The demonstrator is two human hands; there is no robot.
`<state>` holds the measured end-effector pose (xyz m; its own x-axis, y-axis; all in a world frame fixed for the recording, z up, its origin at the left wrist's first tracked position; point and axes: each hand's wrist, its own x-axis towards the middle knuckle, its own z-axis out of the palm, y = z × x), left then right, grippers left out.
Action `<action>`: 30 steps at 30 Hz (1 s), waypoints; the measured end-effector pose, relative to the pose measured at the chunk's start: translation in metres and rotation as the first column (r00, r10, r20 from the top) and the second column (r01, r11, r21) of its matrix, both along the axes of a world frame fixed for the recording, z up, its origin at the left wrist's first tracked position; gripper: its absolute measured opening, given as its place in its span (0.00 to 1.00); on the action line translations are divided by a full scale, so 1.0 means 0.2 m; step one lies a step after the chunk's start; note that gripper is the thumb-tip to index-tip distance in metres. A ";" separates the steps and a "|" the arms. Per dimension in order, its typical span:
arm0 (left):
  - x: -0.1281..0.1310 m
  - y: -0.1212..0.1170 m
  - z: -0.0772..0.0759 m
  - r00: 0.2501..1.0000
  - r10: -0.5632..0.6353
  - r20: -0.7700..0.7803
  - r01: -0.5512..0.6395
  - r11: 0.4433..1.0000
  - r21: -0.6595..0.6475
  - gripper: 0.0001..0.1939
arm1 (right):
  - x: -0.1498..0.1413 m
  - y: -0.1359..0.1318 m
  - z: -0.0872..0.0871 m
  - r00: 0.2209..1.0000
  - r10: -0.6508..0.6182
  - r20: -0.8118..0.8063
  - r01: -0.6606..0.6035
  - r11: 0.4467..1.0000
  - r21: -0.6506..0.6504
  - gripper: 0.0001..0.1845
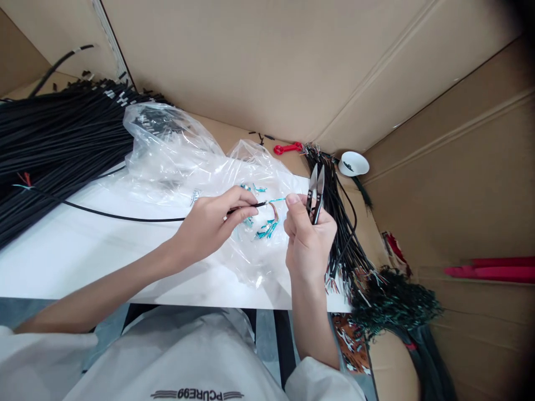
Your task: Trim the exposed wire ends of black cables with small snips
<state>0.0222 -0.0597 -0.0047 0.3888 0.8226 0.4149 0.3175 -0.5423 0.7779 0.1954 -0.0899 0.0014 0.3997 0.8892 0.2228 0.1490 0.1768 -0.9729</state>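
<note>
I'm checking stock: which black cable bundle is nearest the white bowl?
The smaller bundle, its far end by the bowl, near the right hand; the larger bundle lies far left.

- Ahead of you, a red plastic piece.
- To your right, a small white bowl with dark bits inside.
- Nearer you on that side, a tangled dark-green bundle.
- Beyond it, red bars against your cardboard walls.
</note>
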 end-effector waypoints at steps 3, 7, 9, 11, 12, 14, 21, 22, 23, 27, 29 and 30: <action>-0.03 -0.01 0.00 0.990 0.047 -0.133 -0.015 0.971 0.237 0.09 | 0.07 -0.02 -0.01 0.996 0.039 -0.077 -0.043 0.997 -0.063 0.18; -0.06 0.01 0.01 0.966 0.064 -0.251 0.063 0.882 0.467 0.06 | 0.20 -0.07 0.03 0.989 0.140 0.038 -0.132 0.978 -0.162 0.18; -0.06 0.01 0.00 0.962 0.076 -0.261 0.079 0.840 0.537 0.08 | 0.25 -0.10 0.08 0.966 0.253 0.051 -0.235 0.945 -0.227 0.24; -0.06 0.02 -0.01 0.960 0.092 -0.266 0.084 0.807 0.585 0.10 | 0.28 -0.13 0.12 0.935 0.353 0.040 -0.324 0.892 -0.314 0.28; -0.06 0.02 -0.02 0.956 0.098 -0.276 0.090 0.797 0.598 0.10 | 0.29 -0.13 0.14 0.921 0.388 0.042 -0.348 0.866 -0.358 0.28; -0.07 0.02 -0.03 0.951 0.091 -0.296 0.115 0.783 0.611 0.11 | 0.30 -0.13 0.17 0.897 0.438 0.058 -0.375 0.824 -0.424 0.27; -0.10 0.02 -0.03 0.945 0.083 -0.316 0.127 0.796 0.591 0.14 | 0.33 -0.09 0.19 0.818 0.560 0.132 -0.422 0.740 -0.524 0.26; -0.10 0.02 -0.03 0.945 0.083 -0.317 0.131 0.791 0.597 0.14 | 0.33 -0.09 0.19 0.802 0.574 0.167 -0.421 0.741 -0.523 0.27; -0.10 0.02 -0.02 0.944 0.084 -0.318 0.134 0.784 0.606 0.14 | 0.33 -0.09 0.19 0.785 0.577 0.225 -0.409 0.755 -0.513 0.26; -0.09 0.02 0.00 0.946 0.089 -0.313 0.132 0.775 0.618 0.13 | 0.31 -0.12 0.19 0.670 0.431 0.605 -0.345 0.902 -0.260 0.20; -0.09 0.01 0.01 0.944 0.091 -0.319 0.128 0.787 0.603 0.13 | 0.30 -0.14 0.18 0.601 0.317 0.734 -0.373 0.923 -0.092 0.16; -0.09 0.00 0.01 0.943 0.094 -0.319 0.124 0.791 0.599 0.13 | 0.29 -0.14 0.18 0.577 0.280 0.767 -0.390 0.920 -0.043 0.15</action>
<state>0.0041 -0.0588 -0.0027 0.5968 0.4367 0.6731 0.4727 -0.8692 0.1449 0.2537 -0.1186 0.0369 -0.2757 0.8689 0.4111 0.7154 0.4711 -0.5160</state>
